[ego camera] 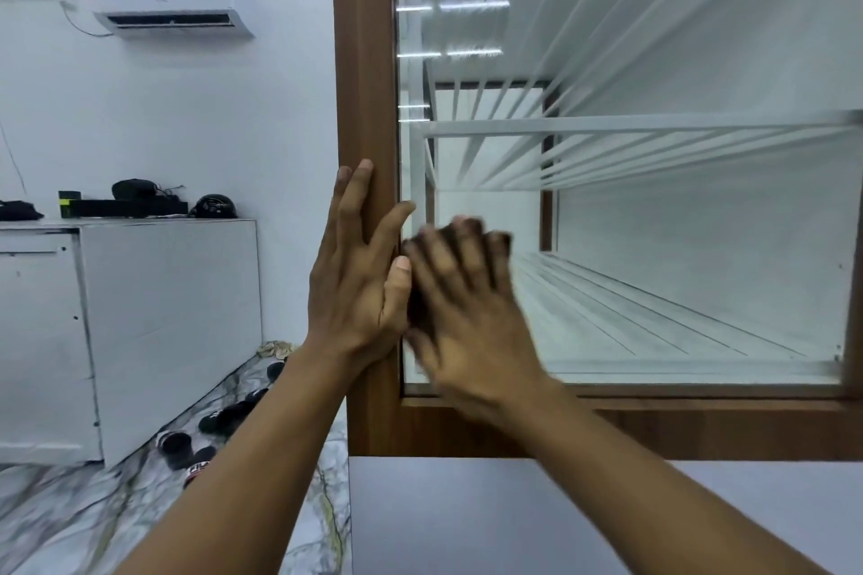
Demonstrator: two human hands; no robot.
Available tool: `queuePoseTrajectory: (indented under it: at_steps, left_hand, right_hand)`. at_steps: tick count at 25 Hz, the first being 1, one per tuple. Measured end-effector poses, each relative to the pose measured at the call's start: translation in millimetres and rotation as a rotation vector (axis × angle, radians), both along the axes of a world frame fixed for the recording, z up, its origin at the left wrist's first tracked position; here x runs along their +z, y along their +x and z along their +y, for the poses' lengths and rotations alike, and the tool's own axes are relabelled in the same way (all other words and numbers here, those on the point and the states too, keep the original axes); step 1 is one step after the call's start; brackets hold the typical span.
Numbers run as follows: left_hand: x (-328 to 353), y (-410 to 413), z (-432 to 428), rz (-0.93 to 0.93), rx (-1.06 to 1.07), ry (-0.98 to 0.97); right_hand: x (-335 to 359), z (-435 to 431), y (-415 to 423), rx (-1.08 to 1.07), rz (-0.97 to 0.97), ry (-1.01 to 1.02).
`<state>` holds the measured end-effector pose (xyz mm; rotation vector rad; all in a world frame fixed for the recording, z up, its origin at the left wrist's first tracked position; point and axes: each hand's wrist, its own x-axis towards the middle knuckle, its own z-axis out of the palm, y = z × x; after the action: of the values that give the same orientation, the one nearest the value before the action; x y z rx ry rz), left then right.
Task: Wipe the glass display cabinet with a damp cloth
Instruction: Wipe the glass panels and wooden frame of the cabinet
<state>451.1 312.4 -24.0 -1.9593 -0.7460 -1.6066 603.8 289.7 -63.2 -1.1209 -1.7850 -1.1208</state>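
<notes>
Resting flat against the left upright [366,61] of the glass display cabinet [700,430], the left hand [359,285] has its fingers straight and slightly spread, with the thumb lying along the inner edge of that wooden post. Just to its right, the right hand [471,317] is motion-blurred and laid on the lower left corner of the cabinet's glass pane [700,247], fingers fanned out and straight. A dark patch [417,308] shows beneath its palm, too blurred to identify. White wire shelves [654,126] sit behind the pane. Left of the cabinet, an air conditioner [173,5] hangs high on the wall, a white counter [163,294] stands lower, and shoes [224,420] lie on the floor.
</notes>
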Motion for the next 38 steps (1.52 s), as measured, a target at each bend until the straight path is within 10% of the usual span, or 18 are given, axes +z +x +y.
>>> queuePoseTrajectory:
  at_steps: [13, 18, 23, 27, 31, 38]
  left_hand:
    - [0, -1, 0, 0.007, -0.002, -0.002]
    - [0, 4, 1, -0.004, 0.049, -0.018]
    - [0, -2, 5, 0.021, 0.076, 0.008]
    - [16, 3, 6, 0.068, 0.206, 0.049]
    - [98, 7, 10, 0.082, 0.285, 0.094]
    - [273, 40, 9, 0.175, 0.389, 0.195]
  right_hand:
    - [-50, -8, 15, -0.028, -0.050, -0.037]
    - [3, -13, 80, -0.133, 0.199, 0.073]
    - [-7, -1, 41, -0.048, -0.226, 0.053]
    - [66, 0, 72, -0.114, 0.137, 0.175]
    - [108, 6, 61, -0.046, -0.259, 0.172]
    - [316, 1, 98, -0.091, 0.030, 0.235]
